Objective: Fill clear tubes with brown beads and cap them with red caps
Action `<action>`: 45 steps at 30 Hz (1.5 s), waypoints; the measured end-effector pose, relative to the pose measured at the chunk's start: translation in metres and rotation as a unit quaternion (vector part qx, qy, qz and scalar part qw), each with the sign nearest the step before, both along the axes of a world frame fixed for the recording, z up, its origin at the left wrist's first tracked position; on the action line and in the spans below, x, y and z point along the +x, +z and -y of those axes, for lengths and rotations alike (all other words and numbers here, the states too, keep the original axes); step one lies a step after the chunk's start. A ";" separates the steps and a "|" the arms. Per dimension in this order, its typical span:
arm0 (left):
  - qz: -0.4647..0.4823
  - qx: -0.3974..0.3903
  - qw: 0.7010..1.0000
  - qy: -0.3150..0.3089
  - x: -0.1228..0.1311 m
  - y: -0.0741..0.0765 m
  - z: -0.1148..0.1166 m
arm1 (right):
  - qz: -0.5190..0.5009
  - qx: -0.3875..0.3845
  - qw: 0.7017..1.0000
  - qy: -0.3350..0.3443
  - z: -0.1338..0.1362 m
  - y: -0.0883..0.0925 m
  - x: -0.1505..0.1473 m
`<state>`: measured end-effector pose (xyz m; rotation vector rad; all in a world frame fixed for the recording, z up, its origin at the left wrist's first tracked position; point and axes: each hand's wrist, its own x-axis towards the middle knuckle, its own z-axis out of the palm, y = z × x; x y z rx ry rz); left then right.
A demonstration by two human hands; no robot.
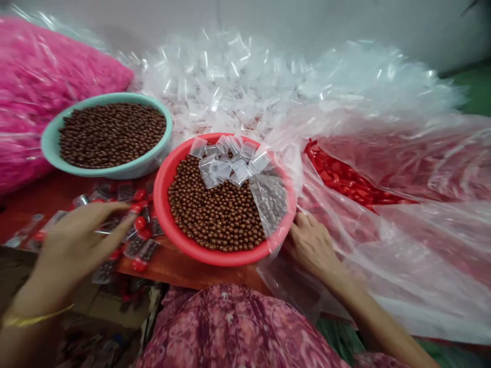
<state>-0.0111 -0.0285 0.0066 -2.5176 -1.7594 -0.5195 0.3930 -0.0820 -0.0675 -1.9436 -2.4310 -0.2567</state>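
Observation:
My left hand hovers at the left over a pile of small clear containers with red caps, dark beads inside them. Its thumb and forefinger stretch apart towards a red cap, and nothing shows held between them. In the middle stands a red bowl of shiny brown beads. Several empty clear containers lie on the beads at the far side. My right hand is against the bowl's right side, beside a clear plastic bag. Its fingertips are hidden by the rim and plastic.
A teal bowl holds more dark brown beads. Behind it sits a bag of pink pieces. A heap of clear containers lines the back. Red caps show through the bag's opening. The orange-red tabletop ends near my lap.

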 end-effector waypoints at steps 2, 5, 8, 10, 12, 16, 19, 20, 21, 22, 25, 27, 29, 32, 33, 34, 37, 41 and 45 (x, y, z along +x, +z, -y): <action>-0.057 -0.002 0.995 -0.085 0.043 0.000 -0.021 | -0.013 0.015 1.000 0.008 0.003 -0.004 0.004; -0.099 0.003 0.982 -0.159 0.097 -0.004 -0.052 | -0.096 0.038 0.995 0.006 0.008 -0.008 0.016; -0.131 0.037 0.975 -0.175 0.129 -0.010 -0.080 | -0.210 0.071 0.974 -0.048 0.011 -0.010 0.030; -0.147 0.048 0.964 -0.215 0.139 -0.012 -0.098 | -0.255 0.097 0.957 -0.095 0.013 -0.010 0.037; -0.175 0.034 0.950 -0.258 0.145 -0.012 -0.111 | -0.272 0.112 0.948 -0.118 0.013 -0.010 0.043; -0.245 0.016 0.930 -0.274 0.144 -0.003 -0.111 | -0.249 0.163 0.944 -0.141 0.014 -0.010 0.051; -0.256 0.040 0.920 -0.293 0.133 0.009 -0.090 | -0.202 0.214 0.939 -0.177 0.016 -0.009 0.058; -0.261 0.033 0.917 -0.300 0.129 0.013 -0.082 | -0.190 0.224 0.937 -0.189 0.016 -0.007 0.060; -0.273 0.012 0.913 -0.303 0.126 0.016 -0.074 | -0.179 0.232 0.934 -0.202 0.016 -0.006 0.062; -0.289 -0.022 0.908 -0.303 0.124 0.019 -0.067 | -0.168 0.239 0.932 -0.214 0.016 -0.005 0.064; -0.335 -0.140 0.891 -0.273 0.125 0.020 -0.053 | -0.109 0.234 0.939 -0.227 0.015 -0.004 0.065; -0.345 -0.178 0.883 -0.265 0.132 0.015 -0.049 | -0.062 0.222 0.951 -0.204 0.015 -0.005 0.062; -0.337 -0.185 0.880 -0.278 0.142 0.008 -0.049 | -0.028 0.215 0.961 -0.172 0.015 -0.005 0.059; -0.315 -0.184 0.881 -0.300 0.158 -0.004 -0.056 | -0.009 0.208 0.966 -0.151 0.016 -0.004 0.055; -0.308 -0.188 0.882 -0.302 0.162 -0.009 -0.060 | -0.006 0.204 0.967 -0.152 0.016 -0.004 0.054; -0.300 -0.196 0.884 -0.302 0.167 -0.013 -0.064 | -0.004 0.201 0.967 -0.154 0.017 -0.003 0.054; -0.250 -0.227 0.899 -0.279 0.175 -0.026 -0.077 | 0.000 0.197 0.966 -0.166 0.017 -0.003 0.053; -0.098 -0.294 0.930 -0.200 0.174 -0.040 -0.085 | -0.031 0.195 0.958 -0.208 0.017 -0.004 0.055; 0.197 -0.417 0.865 -0.196 0.165 -0.043 -0.088 | -0.206 0.156 0.923 -0.284 0.018 0.002 0.059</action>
